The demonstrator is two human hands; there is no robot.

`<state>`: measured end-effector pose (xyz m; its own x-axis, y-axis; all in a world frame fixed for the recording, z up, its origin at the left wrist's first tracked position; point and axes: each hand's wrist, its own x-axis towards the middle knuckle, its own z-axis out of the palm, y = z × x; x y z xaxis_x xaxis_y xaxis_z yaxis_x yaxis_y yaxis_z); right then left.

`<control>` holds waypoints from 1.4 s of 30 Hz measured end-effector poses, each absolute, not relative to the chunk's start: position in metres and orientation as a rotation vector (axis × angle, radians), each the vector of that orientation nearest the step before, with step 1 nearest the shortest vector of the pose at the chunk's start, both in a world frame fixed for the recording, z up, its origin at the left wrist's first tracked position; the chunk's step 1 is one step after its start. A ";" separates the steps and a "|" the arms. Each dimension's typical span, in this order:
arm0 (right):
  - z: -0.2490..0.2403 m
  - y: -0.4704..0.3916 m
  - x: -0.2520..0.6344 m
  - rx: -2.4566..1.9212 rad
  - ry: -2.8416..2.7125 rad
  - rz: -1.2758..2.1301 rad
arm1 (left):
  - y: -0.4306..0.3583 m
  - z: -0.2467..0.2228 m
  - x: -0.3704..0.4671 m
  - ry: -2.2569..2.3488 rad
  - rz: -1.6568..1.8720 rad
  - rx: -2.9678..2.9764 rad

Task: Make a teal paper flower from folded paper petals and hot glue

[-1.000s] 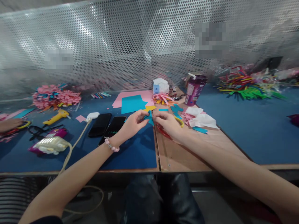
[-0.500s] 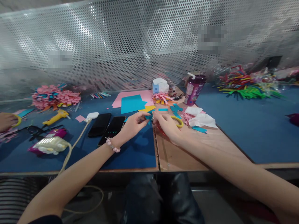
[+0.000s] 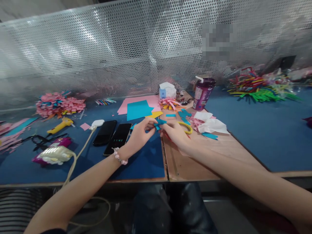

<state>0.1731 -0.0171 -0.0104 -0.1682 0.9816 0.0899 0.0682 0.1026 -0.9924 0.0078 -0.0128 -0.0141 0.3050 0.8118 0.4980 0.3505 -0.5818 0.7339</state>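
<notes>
Head view: showed yellow-handled scissors (image 3: 191, 128) partly covered by the right hand (image 3: 174, 131), with blue cuttings (image 3: 184, 113), a tissue box (image 3: 167, 92) and a purple cup (image 3: 203, 94) beyond. Had two phones (image 3: 117, 140) near the left hand (image 3: 142, 135), a yellow glue gun (image 3: 59, 126) farther left, and a blue sheet (image 3: 138, 111) over a pink sheet (image 3: 155, 100) ahead. Placed the blue paper piece (image 3: 160, 123) between both hands. Pinched one end in the left hand, fingertips nearly together; touched the other with the right hand, fingers curled. Could not tell how closed, thumb hidden.

neighbour's hand gone, blue paper (image 3: 160, 123) more visible
</notes>
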 end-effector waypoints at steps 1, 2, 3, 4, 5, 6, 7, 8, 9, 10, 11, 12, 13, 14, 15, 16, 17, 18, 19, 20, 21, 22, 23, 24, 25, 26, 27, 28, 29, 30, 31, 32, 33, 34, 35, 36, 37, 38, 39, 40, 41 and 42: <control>-0.012 -0.017 0.172 -1.116 -1.444 1.211 | -0.013 -0.014 0.008 1.027 1.228 2.065; -0.013 -0.016 0.172 -1.123 -1.456 1.203 | -0.013 -0.014 0.008 1.026 1.227 2.053; -0.014 -0.016 0.172 -1.130 -1.467 1.195 | -0.014 -0.013 0.008 1.024 1.223 2.041; -0.015 -0.015 0.172 -1.137 -1.471 1.192 | -0.014 -0.013 0.008 1.019 1.219 2.029; -0.015 -0.015 0.173 -1.143 -1.482 1.185 | -0.015 -0.012 0.008 1.010 1.215 2.010; -0.014 -0.014 0.174 -1.145 -1.498 1.170 | -0.015 -0.012 0.008 0.993 1.214 1.986; -0.014 -0.014 0.175 -1.144 -1.520 1.146 | -0.015 -0.011 0.008 0.972 1.213 1.956; -0.013 -0.013 0.177 -1.140 -1.544 1.118 | -0.015 -0.010 0.008 0.952 1.211 1.925; -0.013 -0.011 0.178 -1.132 -1.569 1.092 | -0.014 -0.009 0.008 0.936 1.207 1.893; -0.013 -0.010 0.179 -1.120 -1.595 1.066 | -0.013 -0.008 0.007 0.923 1.202 1.861; -0.013 -0.008 0.180 -1.106 -1.621 1.037 | -0.013 -0.007 0.007 0.913 1.198 1.827; -0.013 -0.007 0.180 -1.091 -1.646 1.010 | -0.012 -0.007 0.006 0.903 1.194 1.790; -0.014 -0.006 0.181 -1.074 -1.681 0.976 | -0.011 -0.006 0.006 0.891 1.189 1.750; -0.014 -0.005 0.181 -1.057 -1.717 0.933 | -0.011 -0.006 0.006 0.878 1.187 1.711; -0.015 -0.004 0.180 -1.045 -1.749 0.886 | -0.011 -0.006 0.005 0.867 1.184 1.674; -0.015 -0.004 0.180 -1.038 -1.775 0.841 | -0.010 -0.006 0.005 0.863 1.180 1.642; -0.016 -0.003 0.180 -1.037 -1.795 0.804 | -0.010 -0.006 0.005 0.865 1.175 1.616; -0.016 -0.003 0.180 -1.042 -1.815 0.765 | -0.010 -0.006 0.005 0.872 1.169 1.594; -0.017 -0.003 0.180 -1.051 -1.831 0.726 | -0.010 -0.007 0.004 0.883 1.163 1.577; -0.017 -0.002 0.180 -1.059 -1.845 0.691 | -0.010 -0.007 0.004 0.894 1.157 1.563; -0.018 -0.002 0.180 -1.065 -1.858 0.663 | -0.010 -0.007 0.004 0.904 1.150 1.550; -0.019 -0.001 0.181 -1.070 -1.866 0.640 | -0.010 -0.006 0.004 0.913 1.144 1.539; -0.020 -0.001 0.181 -1.070 -1.869 0.623 | -0.010 -0.006 0.004 0.918 1.138 1.530; -0.020 -0.001 0.181 -1.068 -1.870 0.614 | -0.010 -0.006 0.004 0.921 1.133 1.522; -0.021 0.000 0.181 -1.066 -1.869 0.611 | -0.010 -0.006 0.004 0.920 1.130 1.515; -0.022 0.000 0.181 -1.066 -1.869 0.610 | -0.009 -0.005 0.004 0.920 1.127 1.507; -0.022 0.001 0.181 -1.068 -1.868 0.611 | -0.009 -0.006 0.004 0.919 1.122 1.501; -0.023 0.001 0.181 -1.073 -1.867 0.613 | -0.009 -0.006 0.004 0.920 1.118 1.496; -0.023 0.001 0.181 -1.078 -1.866 0.616 | -0.008 -0.006 0.004 0.924 1.114 1.494; -0.022 0.002 0.182 -1.084 -1.865 0.617 | -0.008 -0.007 0.004 0.926 1.111 1.497; -0.022 0.002 0.182 -1.085 -1.859 0.618 | -0.007 -0.007 0.004 0.928 1.112 1.502; -0.021 0.001 0.182 -1.081 -1.848 0.625 | -0.007 -0.008 0.004 0.926 1.118 1.505; -0.021 0.001 0.181 -1.074 -1.835 0.642 | -0.007 -0.008 0.004 0.922 1.125 1.503; -0.021 0.000 0.181 -1.065 -1.821 0.666 | -0.007 -0.008 0.004 0.917 1.129 1.491; -0.020 -0.001 0.180 -1.055 -1.806 0.688 | -0.007 -0.009 0.005 0.913 1.132 1.470; -0.020 -0.002 0.178 -1.045 -1.790 0.704 | -0.008 -0.009 0.006 0.911 1.136 1.441; -0.020 -0.003 0.177 -1.035 -1.776 0.712 | -0.009 -0.008 0.007 0.912 1.141 1.406; -0.021 -0.005 0.176 -1.025 -1.762 0.710 | -0.010 -0.008 0.008 0.912 1.145 1.367; -0.021 -0.007 0.174 -1.013 -1.743 0.705 | -0.011 -0.008 0.010 0.913 1.149 1.326; -0.021 -0.008 0.173 -1.002 -1.723 0.701 | -0.012 -0.007 0.011 0.913 1.150 1.288; -0.022 -0.010 0.172 -0.991 -1.706 0.705 | -0.013 -0.007 0.013 0.910 1.147 1.253; -0.022 -0.011 0.171 -0.982 -1.692 0.712 | -0.014 -0.006 0.014 0.906 1.138 1.224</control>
